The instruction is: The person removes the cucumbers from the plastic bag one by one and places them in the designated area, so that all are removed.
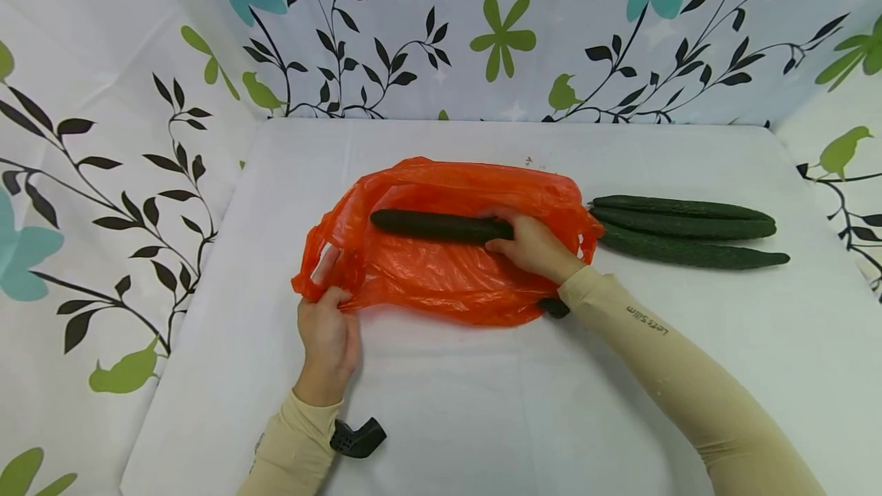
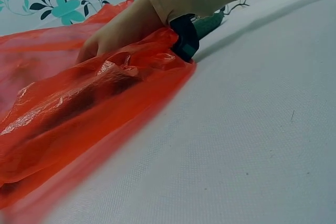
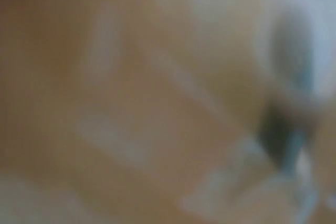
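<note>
A crinkled red-orange plastic bag (image 1: 427, 282) lies spread across the middle of the white table. Against its film rests a dark green cucumber (image 1: 434, 226), lying roughly level from left to right. My right hand (image 1: 530, 243) grips the cucumber's right end, thumb on the near side. At the bag's lower left, my left hand (image 1: 329, 339) pinches the edge near a handle opening. In the left wrist view, the right hand (image 2: 118, 32) dips behind the raised bag edge, so its fingertips are hidden. The right wrist view is too blurred to make out the hand.
Three more cucumbers (image 1: 682, 228) lie side by side on the table (image 1: 441, 419), right of the bag. Black wrist devices are worn on the left wrist (image 1: 358, 438) and the right wrist (image 1: 553, 307). Patterned cloth (image 1: 413, 21) hangs behind the table.
</note>
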Tool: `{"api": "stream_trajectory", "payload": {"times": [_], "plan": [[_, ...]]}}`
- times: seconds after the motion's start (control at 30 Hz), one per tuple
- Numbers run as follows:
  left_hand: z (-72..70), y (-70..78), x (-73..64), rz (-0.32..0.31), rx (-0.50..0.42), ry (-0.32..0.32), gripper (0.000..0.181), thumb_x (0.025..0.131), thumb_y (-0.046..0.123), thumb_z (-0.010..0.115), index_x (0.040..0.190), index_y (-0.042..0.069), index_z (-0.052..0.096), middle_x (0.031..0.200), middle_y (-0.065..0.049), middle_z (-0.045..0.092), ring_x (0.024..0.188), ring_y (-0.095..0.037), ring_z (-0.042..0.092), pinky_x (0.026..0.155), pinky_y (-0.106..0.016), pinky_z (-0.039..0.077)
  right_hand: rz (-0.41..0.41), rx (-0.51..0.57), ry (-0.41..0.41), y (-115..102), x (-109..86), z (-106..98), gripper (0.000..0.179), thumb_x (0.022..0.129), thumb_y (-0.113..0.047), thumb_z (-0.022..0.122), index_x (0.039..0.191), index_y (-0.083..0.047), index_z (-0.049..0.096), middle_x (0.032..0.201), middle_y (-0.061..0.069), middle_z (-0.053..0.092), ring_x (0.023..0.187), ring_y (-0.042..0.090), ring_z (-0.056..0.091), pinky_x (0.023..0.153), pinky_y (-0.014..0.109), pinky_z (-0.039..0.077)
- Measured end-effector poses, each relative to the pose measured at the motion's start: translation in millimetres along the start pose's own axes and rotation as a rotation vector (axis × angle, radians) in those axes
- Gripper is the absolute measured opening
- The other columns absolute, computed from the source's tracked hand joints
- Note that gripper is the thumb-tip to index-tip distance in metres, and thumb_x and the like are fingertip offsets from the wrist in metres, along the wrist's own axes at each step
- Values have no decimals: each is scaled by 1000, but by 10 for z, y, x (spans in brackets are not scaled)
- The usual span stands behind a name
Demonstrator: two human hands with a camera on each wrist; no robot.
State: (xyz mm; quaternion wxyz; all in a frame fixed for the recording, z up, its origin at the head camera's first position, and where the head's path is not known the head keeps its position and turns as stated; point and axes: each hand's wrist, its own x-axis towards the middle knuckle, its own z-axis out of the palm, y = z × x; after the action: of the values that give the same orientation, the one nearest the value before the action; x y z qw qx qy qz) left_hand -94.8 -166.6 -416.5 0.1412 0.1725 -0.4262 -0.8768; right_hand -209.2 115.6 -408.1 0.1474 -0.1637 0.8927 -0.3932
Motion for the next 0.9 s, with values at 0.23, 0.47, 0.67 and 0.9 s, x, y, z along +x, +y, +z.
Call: {"api": "stream_trajectory", "payload": {"times": [0.23, 0.47, 0.67, 0.9], "plan": [[-3, -1, -5, 4, 0, -9, 59, 92, -16, 29, 146, 2, 42, 148, -10, 45, 139, -23, 37, 114, -30, 35, 12, 36, -16, 38, -45, -48, 49, 94, -15, 72, 140, -18, 57, 135, 6, 56, 118, 26, 53, 108, 47, 42], [2, 16, -15, -3, 8, 8, 55, 93, -15, 29, 144, 3, 39, 148, -9, 45, 138, -22, 37, 113, -29, 36, 18, 90, -48, 63, -92, -94, 47, 93, -15, 74, 137, -17, 60, 119, 10, 58, 71, 24, 62, 71, 38, 54], [6, 24, -17, -1, 3, 31, 53, 94, -15, 29, 143, 3, 38, 148, -9, 44, 138, -22, 38, 112, -28, 37, -24, 113, -71, 77, -119, -145, 44, 91, -16, 76, 133, -14, 64, 125, 8, 60, 94, 25, 60, 85, 40, 51], [9, 30, -9, 9, -12, 47, 53, 93, -16, 30, 143, 1, 38, 148, -10, 44, 137, -23, 39, 112, -28, 37, -39, 131, -113, 82, -171, -198, 44, 88, -18, 78, 131, -15, 66, 128, 6, 61, 117, 26, 51, 97, 44, 46]]}}
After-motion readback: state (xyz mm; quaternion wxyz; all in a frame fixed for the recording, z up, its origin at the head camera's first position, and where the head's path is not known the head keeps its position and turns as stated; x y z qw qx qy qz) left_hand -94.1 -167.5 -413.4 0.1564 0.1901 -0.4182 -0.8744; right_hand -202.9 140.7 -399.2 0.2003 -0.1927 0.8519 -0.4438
